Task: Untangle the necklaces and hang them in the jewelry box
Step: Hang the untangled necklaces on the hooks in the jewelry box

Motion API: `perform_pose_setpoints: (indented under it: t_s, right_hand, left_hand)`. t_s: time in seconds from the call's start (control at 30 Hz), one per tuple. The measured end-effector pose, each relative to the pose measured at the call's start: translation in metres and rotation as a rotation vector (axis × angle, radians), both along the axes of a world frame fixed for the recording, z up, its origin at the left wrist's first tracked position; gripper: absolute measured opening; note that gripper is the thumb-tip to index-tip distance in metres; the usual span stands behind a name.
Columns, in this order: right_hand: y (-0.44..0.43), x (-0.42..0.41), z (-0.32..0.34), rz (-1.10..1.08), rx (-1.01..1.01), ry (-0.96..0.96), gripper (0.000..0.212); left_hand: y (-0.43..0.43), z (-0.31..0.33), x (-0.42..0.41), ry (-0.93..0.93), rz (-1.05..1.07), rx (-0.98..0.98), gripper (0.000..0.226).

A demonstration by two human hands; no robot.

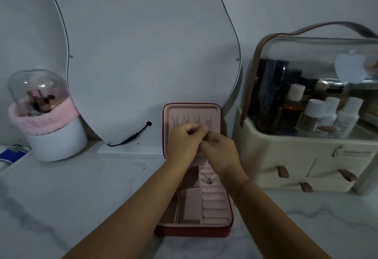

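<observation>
Left hand point(185, 139): fingers curled into a narrow pinch, seemingly on the necklace point(208, 181) chain, just before the lid hooks point(197, 120).
Right hand point(222, 153): the same narrow pinch, touching the left hand at its 4 o'clock.
Pendant: over the jewelry box point(225, 228) ring rolls, at 6 o'clock from both hands.
Risk: the chain misses its hook, drops and knots again.
Cause: dim light, and fingers that cover the hooks.

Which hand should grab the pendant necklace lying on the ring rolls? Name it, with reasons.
Right, probably. The right hand is nearer the necklace on the jewelry box's right side; the left hand is farther left, fingers up at the lid hooks.
</observation>
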State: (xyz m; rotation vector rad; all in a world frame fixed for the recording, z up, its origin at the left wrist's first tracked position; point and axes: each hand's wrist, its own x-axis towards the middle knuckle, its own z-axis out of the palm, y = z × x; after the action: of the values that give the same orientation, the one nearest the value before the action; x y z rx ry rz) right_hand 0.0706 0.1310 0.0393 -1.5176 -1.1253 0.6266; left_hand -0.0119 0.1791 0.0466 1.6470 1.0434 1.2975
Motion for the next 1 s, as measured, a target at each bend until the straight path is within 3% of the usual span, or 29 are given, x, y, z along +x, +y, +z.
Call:
perform_pose_setpoints:
  t_s: [0.07,0.17,0.3,0.4,0.47,0.53,0.67,0.77,0.9,1.0]
  right_hand:
    - [-0.021,-0.006,0.004,0.155,-0.035,-0.016,0.016]
    - [-0.054,-0.009,0.008,0.268,-0.034,-0.245,0.018]
    - [-0.088,-0.002,0.018,0.260,-0.147,-0.581,0.026]
    - [-0.104,0.003,0.030,0.306,-0.215,-0.648,0.023]
    - [-0.101,0.008,0.033,0.329,-0.279,-0.588,0.021]
    - [-0.092,0.012,0.036,0.299,-0.288,-0.411,0.018]
    - [-0.061,0.017,0.045,0.187,-0.118,-0.080,0.019]
    - [-0.032,0.017,0.047,0.108,0.007,0.067,0.018]
    - [0.004,0.017,0.048,0.069,0.090,0.107,0.016]
    - [0.018,0.017,0.044,0.069,0.062,0.011,0.017]
  left_hand:
    - [-0.005,0.003,-0.002,-0.023,-0.025,-0.004,0.015]
    - [-0.003,-0.005,-0.002,0.065,-0.008,0.104,0.014]
    - [0.006,-0.028,-0.006,0.383,0.093,0.381,0.031]
    - [0.006,-0.034,-0.004,0.568,0.156,0.490,0.036]
    - [0.005,-0.034,-0.003,0.613,0.170,0.486,0.040]
    - [0.004,-0.031,-0.004,0.593,0.165,0.436,0.041]
    - [0.004,-0.030,-0.008,0.514,0.025,0.321,0.035]
    - [0.014,-0.036,-0.008,0.389,0.069,0.330,0.054]
    - [0.019,-0.040,-0.008,0.313,0.059,0.273,0.046]
    - [0.018,-0.038,-0.009,0.309,0.041,0.247,0.042]
